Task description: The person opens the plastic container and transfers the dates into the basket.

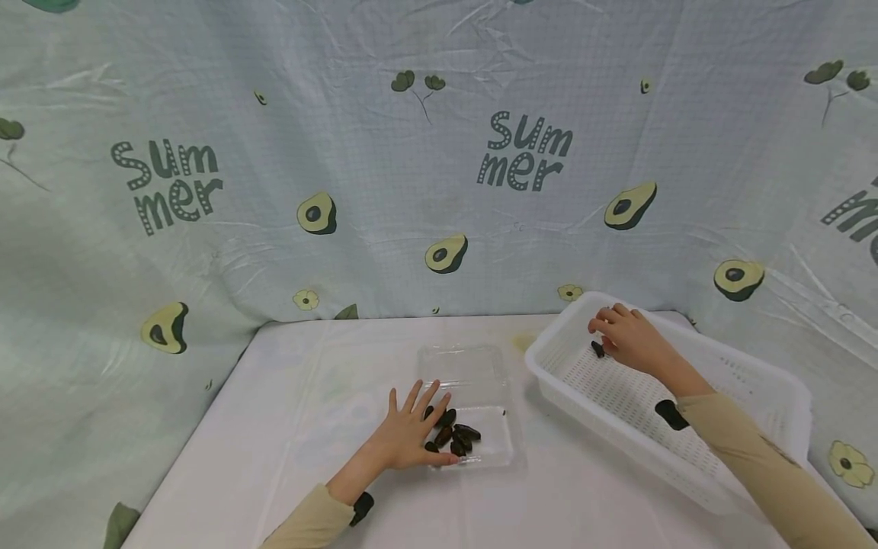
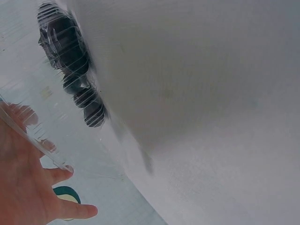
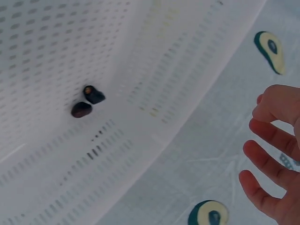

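My left hand (image 1: 409, 436) lies spread over the left edge of a clear plastic clamshell box (image 1: 495, 442), its fingers straight. Several dark, oblong fruits that look like dates (image 1: 468, 432) sit in the box's near half, partly under that hand. In the left wrist view, the fruits (image 2: 65, 42) show through the ribbed plastic wall. My right hand (image 1: 632, 337) hovers over the far left end of a white perforated basket (image 1: 549, 381), fingers loosely bent, with nothing seen between them. Below it, two dark fruits (image 3: 93, 94) lie close together on the basket floor in the right wrist view.
The box's transparent lid (image 1: 463, 364) is folded back on the far side. A white cloth covers the table (image 1: 302, 404). Behind it hangs a pale curtain (image 1: 384, 168) printed with avocados and lettering. The basket stands slanted along the table's right side.
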The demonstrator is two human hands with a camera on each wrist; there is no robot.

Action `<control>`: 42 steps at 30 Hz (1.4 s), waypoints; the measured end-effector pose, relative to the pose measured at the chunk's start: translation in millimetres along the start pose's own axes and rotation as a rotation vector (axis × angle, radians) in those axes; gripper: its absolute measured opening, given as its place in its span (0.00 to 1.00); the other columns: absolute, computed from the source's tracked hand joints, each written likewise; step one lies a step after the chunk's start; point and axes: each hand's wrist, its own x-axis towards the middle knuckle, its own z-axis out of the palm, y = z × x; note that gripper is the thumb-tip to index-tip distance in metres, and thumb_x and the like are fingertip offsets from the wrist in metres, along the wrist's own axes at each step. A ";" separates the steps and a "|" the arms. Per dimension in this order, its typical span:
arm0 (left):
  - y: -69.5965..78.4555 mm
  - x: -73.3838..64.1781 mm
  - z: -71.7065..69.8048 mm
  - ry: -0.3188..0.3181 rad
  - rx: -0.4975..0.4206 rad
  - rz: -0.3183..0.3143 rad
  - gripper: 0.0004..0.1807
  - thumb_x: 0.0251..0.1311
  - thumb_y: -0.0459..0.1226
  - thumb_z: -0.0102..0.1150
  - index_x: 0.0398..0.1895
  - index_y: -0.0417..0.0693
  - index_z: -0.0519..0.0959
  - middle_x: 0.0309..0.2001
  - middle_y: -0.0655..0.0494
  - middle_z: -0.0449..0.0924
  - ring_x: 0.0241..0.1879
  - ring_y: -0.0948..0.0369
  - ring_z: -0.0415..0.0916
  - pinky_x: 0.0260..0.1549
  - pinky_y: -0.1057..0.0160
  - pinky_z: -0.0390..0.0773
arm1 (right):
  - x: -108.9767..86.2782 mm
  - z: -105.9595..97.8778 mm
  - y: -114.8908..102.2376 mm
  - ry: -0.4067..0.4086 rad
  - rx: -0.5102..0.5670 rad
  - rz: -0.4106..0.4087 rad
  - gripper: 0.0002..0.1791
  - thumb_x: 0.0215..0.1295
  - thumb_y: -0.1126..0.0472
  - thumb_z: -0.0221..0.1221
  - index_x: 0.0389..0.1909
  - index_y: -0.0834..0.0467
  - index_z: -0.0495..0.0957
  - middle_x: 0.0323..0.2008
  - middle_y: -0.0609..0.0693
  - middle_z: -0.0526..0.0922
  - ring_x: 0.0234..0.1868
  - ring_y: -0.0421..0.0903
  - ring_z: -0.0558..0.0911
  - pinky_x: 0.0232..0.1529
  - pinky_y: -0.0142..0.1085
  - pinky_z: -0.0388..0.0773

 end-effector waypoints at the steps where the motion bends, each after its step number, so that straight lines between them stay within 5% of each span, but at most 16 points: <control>1: -0.1 0.0 0.0 0.001 0.003 0.001 0.52 0.46 0.71 0.41 0.70 0.51 0.47 0.70 0.47 0.42 0.68 0.42 0.42 0.53 0.30 0.49 | 1.7 -4.3 -3.2 0.016 0.004 -0.010 0.14 0.44 0.72 0.63 0.31 0.55 0.75 0.30 0.50 0.74 0.32 0.48 0.70 0.28 0.39 0.66; 13: 0.1 -0.7 2.0 0.009 0.011 -0.005 0.52 0.46 0.71 0.41 0.70 0.52 0.47 0.70 0.47 0.42 0.68 0.43 0.42 0.53 0.30 0.49 | 15.7 -50.4 -52.6 0.201 0.044 -0.164 0.15 0.39 0.72 0.65 0.31 0.56 0.76 0.31 0.49 0.75 0.33 0.47 0.72 0.27 0.37 0.66; 21: -0.1 -1.4 2.5 0.019 -0.009 -0.010 0.52 0.46 0.71 0.42 0.70 0.53 0.47 0.71 0.48 0.42 0.68 0.43 0.41 0.54 0.30 0.48 | 18.7 -58.6 -83.1 0.285 0.058 -0.221 0.18 0.36 0.71 0.65 0.32 0.55 0.76 0.32 0.48 0.75 0.33 0.46 0.71 0.26 0.36 0.67; 27: -1.6 -2.5 4.5 0.064 -0.036 0.023 0.53 0.45 0.75 0.32 0.69 0.50 0.49 0.70 0.46 0.44 0.68 0.41 0.43 0.53 0.29 0.47 | 19.8 -53.6 -108.2 0.319 0.066 -0.248 0.19 0.36 0.71 0.66 0.33 0.55 0.75 0.32 0.47 0.75 0.34 0.45 0.72 0.28 0.37 0.68; 36: -1.6 -1.3 3.9 0.034 -0.005 -0.007 0.52 0.45 0.71 0.42 0.70 0.52 0.48 0.70 0.48 0.43 0.68 0.43 0.42 0.53 0.30 0.50 | 24.0 -26.5 -144.1 0.207 0.048 -0.285 0.16 0.47 0.66 0.61 0.39 0.52 0.74 0.36 0.46 0.75 0.37 0.44 0.72 0.35 0.36 0.70; 42: -1.5 -0.4 4.6 0.041 0.012 -0.020 0.53 0.45 0.71 0.43 0.70 0.53 0.46 0.70 0.49 0.44 0.68 0.44 0.44 0.53 0.31 0.52 | 26.4 -2.4 -163.8 0.091 0.004 -0.286 0.21 0.46 0.60 0.66 0.43 0.51 0.74 0.38 0.44 0.76 0.39 0.42 0.72 0.35 0.35 0.70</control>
